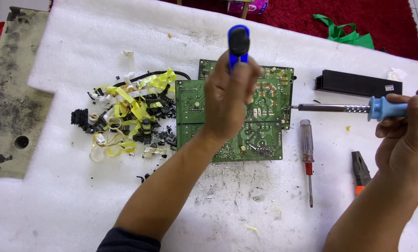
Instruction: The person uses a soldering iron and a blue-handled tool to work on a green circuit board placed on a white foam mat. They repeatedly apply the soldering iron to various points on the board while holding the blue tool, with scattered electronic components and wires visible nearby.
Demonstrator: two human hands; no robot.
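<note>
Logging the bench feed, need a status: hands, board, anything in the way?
Left hand grips blue pump tool over green circuit board. Right hand holds soldering iron, tip at board edge. Screwdriver alongside.

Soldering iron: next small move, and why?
Probably bring the soldering iron tip down onto the green circuit board. The right hand holds it level, its tip at the board's right edge, and the left hand holds the blue suction tool upright over the board.

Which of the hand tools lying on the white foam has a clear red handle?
The screwdriver beside the green circuit board; the pliers have orange-black grips.
</note>
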